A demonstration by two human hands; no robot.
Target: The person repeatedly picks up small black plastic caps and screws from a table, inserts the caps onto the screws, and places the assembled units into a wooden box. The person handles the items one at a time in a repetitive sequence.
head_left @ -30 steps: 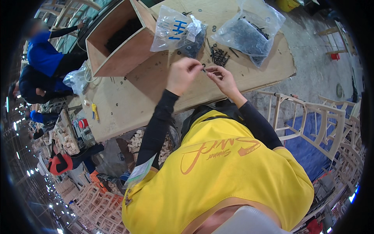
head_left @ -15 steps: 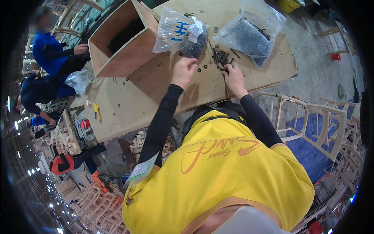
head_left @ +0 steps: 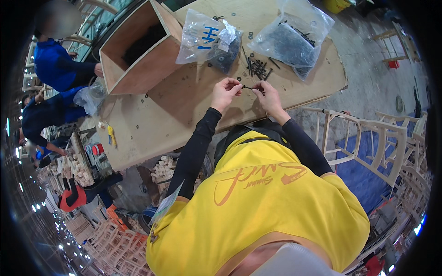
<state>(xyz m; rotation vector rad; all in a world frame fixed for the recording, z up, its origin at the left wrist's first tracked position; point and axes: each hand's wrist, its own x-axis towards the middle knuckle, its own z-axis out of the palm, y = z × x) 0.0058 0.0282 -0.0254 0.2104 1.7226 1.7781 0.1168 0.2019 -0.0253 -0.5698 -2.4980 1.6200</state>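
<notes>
Above the near part of the table, my right hand pinches a dark bolt that points toward my left hand. The fingertips of my left hand are closed on a small black washer at the bolt's other end; whether it sits around the shank is too small to tell. Just beyond lies a loose pile of dark bolts, with a single washer close to my left fingers. Behind the pile are two clear plastic bags, one with washers and one with dark bolts.
An open wooden box with dark contents stands at the table's left. A yellow-handled tool lies near the left edge of the table. Wooden chair frames stand at right; people in blue work at left.
My left hand has moved right and picked up a washer from the table. My right hand has drawn back from the pile with a bolt, and the hands now meet.
</notes>
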